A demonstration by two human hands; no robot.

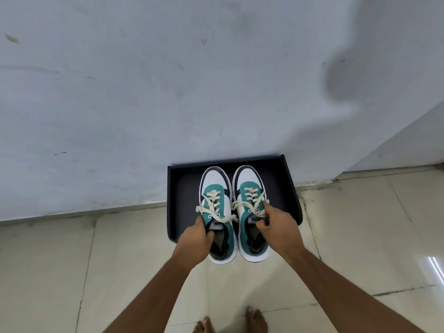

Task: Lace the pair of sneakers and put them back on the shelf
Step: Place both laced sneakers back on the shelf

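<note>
Two teal, white and navy sneakers with cream laces are side by side over a low black shelf against the wall, toes toward the wall and heels past its front edge. My left hand grips the left sneaker at the collar, fingers inside the opening. My right hand grips the right sneaker the same way, thumb on the laces. Both shoes are laced, and loose lace ends trail across their tongues.
A pale grey wall rises right behind the shelf. A white corner wall juts out on the right. Beige floor tiles spread around the shelf. My bare feet stand at the bottom edge.
</note>
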